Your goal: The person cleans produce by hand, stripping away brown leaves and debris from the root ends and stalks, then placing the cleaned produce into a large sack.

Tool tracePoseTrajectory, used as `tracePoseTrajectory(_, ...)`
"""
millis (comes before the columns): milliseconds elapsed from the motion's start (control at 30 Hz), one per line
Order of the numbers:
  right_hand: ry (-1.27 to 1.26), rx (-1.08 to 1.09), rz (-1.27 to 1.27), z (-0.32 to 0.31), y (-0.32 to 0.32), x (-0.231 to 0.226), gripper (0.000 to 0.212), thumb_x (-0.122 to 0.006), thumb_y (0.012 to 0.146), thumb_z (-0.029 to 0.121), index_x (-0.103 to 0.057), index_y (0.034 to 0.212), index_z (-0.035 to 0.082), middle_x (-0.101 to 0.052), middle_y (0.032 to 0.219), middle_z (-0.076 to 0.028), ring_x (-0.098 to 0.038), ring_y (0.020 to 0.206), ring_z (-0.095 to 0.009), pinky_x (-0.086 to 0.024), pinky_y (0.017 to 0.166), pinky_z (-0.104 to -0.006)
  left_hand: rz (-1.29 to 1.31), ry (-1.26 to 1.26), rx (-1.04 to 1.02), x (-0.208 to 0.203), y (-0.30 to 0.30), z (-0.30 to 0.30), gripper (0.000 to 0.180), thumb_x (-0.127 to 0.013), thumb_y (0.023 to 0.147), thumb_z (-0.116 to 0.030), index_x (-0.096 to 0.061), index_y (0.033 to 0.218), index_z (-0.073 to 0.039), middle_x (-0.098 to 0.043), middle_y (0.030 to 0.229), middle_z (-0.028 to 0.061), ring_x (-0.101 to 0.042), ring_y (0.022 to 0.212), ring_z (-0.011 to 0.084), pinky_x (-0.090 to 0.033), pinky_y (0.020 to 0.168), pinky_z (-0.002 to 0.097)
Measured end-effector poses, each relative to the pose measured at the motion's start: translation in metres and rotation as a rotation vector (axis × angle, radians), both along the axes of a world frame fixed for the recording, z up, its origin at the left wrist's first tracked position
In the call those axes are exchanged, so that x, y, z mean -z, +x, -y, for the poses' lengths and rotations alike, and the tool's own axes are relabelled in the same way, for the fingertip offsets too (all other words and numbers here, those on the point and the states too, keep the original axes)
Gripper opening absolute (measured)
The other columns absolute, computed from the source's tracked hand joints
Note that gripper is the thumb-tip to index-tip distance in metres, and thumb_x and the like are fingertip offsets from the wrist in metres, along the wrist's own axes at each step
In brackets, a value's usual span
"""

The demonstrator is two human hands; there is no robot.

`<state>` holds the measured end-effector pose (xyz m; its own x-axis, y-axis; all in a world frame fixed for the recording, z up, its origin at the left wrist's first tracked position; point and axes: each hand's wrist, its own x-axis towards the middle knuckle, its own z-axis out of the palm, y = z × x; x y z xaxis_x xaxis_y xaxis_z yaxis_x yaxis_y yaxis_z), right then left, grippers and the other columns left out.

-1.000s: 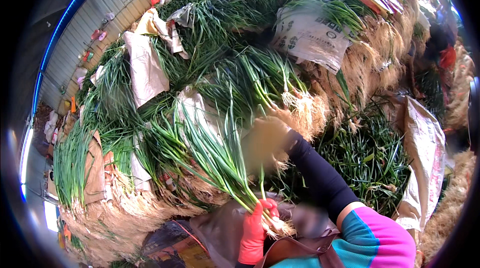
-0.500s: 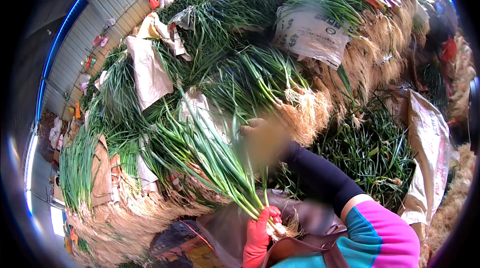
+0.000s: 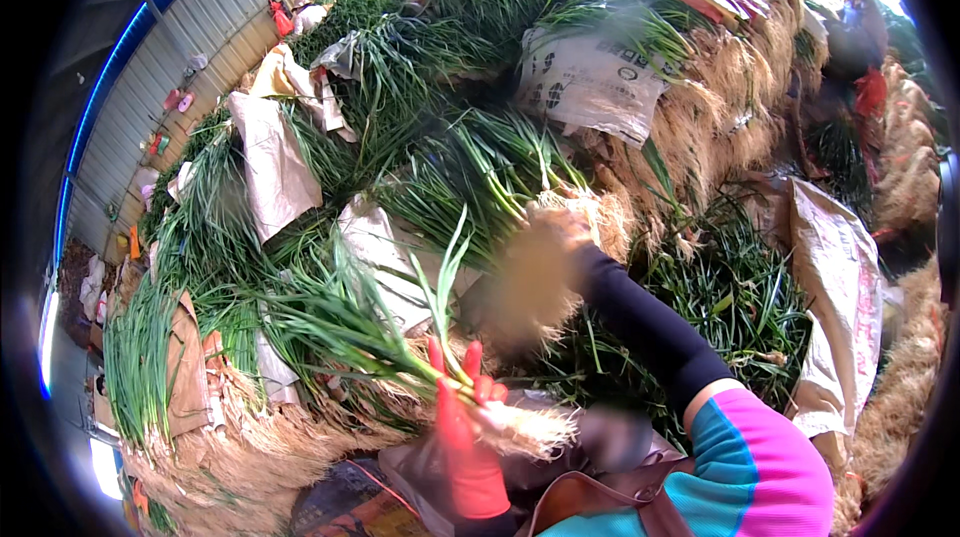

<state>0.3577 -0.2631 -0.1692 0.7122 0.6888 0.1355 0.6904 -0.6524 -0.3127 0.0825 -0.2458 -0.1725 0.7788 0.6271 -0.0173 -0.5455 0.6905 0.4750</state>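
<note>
My left hand [image 3: 468, 437], in an orange-red rubber glove, holds a bunch of green onions [image 3: 370, 342] near its white stems. The leaves point up and to the left, and the pale roots stick out to the right of the glove. My right hand [image 3: 562, 227], in a tan glove and dark sleeve, reaches forward to the root end of more green onions [image 3: 490, 172] on the pile. A blurred tan patch covers part of that hand, so its fingers are mostly hidden.
Bundled green onions with pale roots [image 3: 740, 97] rise in heaps ahead. White sacks [image 3: 590, 82] and brown paper lie among them. Loose dark green leaves [image 3: 730, 307] fill a sack-lined spot [image 3: 845, 307] at right. A corrugated wall [image 3: 215, 47] stands at the far left; another person [image 3: 308, 15] is beside it.
My left hand has moved left and tipped its bunch flatter toward the left. My right hand has reached farther forward to the onion roots on the pile. The view has shifted slightly.
</note>
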Motion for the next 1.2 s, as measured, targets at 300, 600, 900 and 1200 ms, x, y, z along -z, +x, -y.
tracePoseTrajectory(300, 0.647, -0.267, 0.269, 0.073, -0.065, 0.039, 0.015, -0.053, 0.083, 0.024, -0.053, 0.083, 0.009, -0.052, 0.056, -0.006, -0.055, 0.045, -0.024, -0.044, 0.041, -0.0365, -0.308, -0.118, 0.159, 0.039, 0.034, 0.014, 0.043, -0.043, 0.095, -0.026, -0.039, 0.133, -0.006, -0.048, 0.132, 0.0132, -0.058, 0.104, 0.0239, -0.046, 0.089, 0.0391)
tracePoseTrajectory(600, 0.431, -0.214, -0.986, 0.112, -0.09, 0.067, 0.049, -0.054, 0.087, 0.046, -0.062, 0.108, 0.002, -0.066, 0.086, -0.015, -0.065, 0.079, -0.021, -0.05, 0.069, -0.0326, -0.391, -0.168, 0.257, 0.072, 0.026, 0.029, 0.026, -0.052, 0.09, -0.027, -0.057, 0.103, -0.004, -0.058, 0.1, 0.0139, -0.057, 0.096, 0.0321, -0.049, 0.08, 0.0473)
tracePoseTrajectory(900, 0.46, -0.047, -0.523, 0.062, -0.07, 0.169, 0.035, -0.059, 0.085, 0.035, -0.066, 0.095, 0.002, -0.067, 0.088, -0.016, -0.065, 0.082, -0.026, -0.049, 0.075, -0.0363, -0.522, -0.019, 0.206, 0.069, 0.016, 0.037, 0.022, -0.053, 0.09, -0.024, -0.057, 0.099, -0.004, -0.059, 0.096, 0.0115, -0.058, 0.083, 0.0243, -0.05, 0.079, 0.0417)
tracePoseTrajectory(1200, 0.624, -0.243, -0.445, 0.067, -0.079, 0.074, 0.037, -0.061, 0.082, 0.038, -0.061, 0.103, 0.008, -0.064, 0.086, -0.017, -0.061, 0.083, -0.035, -0.048, 0.075, -0.0415, -0.551, 0.091, 0.213, 0.046, -0.01, 0.053, 0.025, -0.054, 0.09, -0.019, -0.058, 0.105, 0.001, -0.056, 0.11, 0.0126, -0.059, 0.088, 0.0239, -0.049, 0.08, 0.0377)
